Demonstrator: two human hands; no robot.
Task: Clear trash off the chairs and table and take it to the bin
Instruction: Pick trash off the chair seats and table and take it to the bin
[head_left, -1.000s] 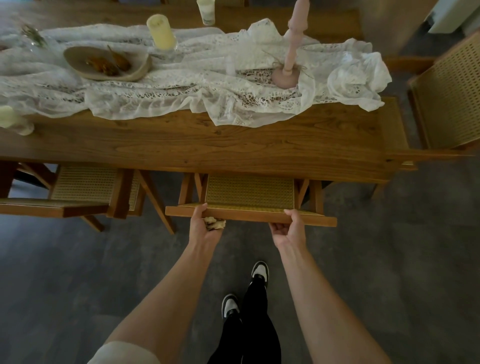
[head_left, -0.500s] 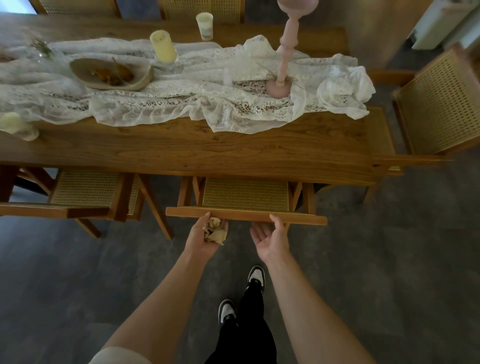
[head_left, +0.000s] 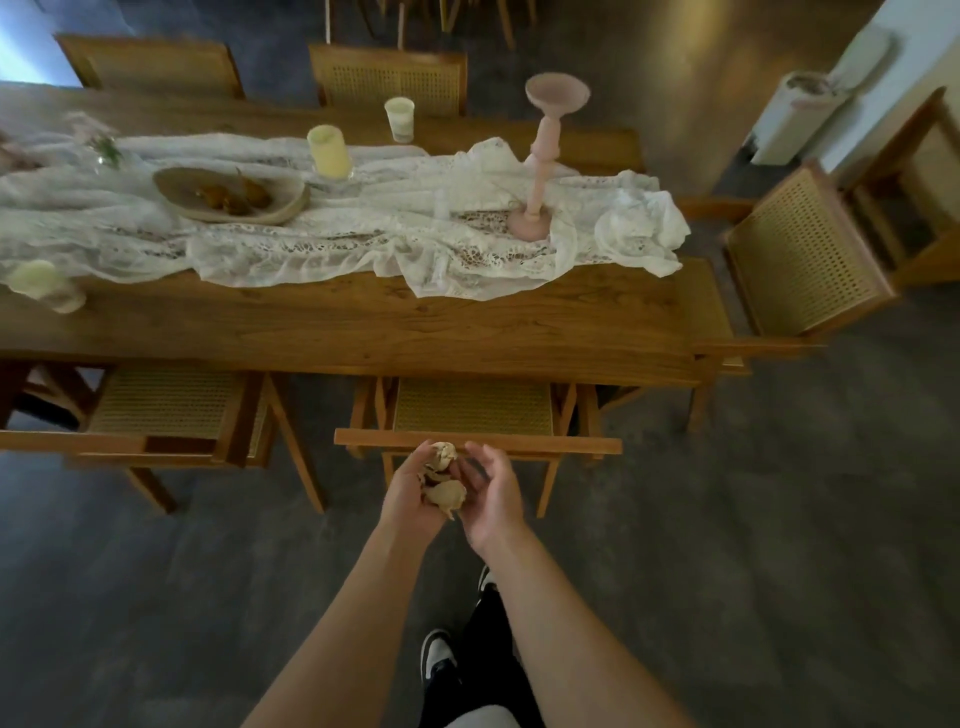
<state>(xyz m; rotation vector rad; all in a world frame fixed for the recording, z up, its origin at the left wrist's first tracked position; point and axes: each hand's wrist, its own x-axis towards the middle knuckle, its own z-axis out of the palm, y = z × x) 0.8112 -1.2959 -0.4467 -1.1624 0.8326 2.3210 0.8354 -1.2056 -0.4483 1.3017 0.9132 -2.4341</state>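
Observation:
Crumpled beige paper trash (head_left: 444, 483) lies in my left hand (head_left: 410, 499), whose fingers curl around it. My right hand (head_left: 491, 493) is beside it, fingers apart, fingertips touching or nearly touching the paper. Both hands hover just in front of the top rail of a cane-backed wooden chair (head_left: 478, 444) pushed under the long wooden table (head_left: 363, 327). A white bin (head_left: 800, 119) with a lined rim stands by the wall at the far right.
A white lace runner (head_left: 363, 234), a wooden bowl (head_left: 228, 195), candles (head_left: 328, 151) and a pink candlestick (head_left: 540, 156) sit on the table. More cane chairs stand at the left (head_left: 166, 410), the right end (head_left: 800, 254) and the far side. The floor is grey.
Both hands have let go of the chair's top rail and come together; my right hand has moved left to the paper in my left hand. The view has pulled back from the table.

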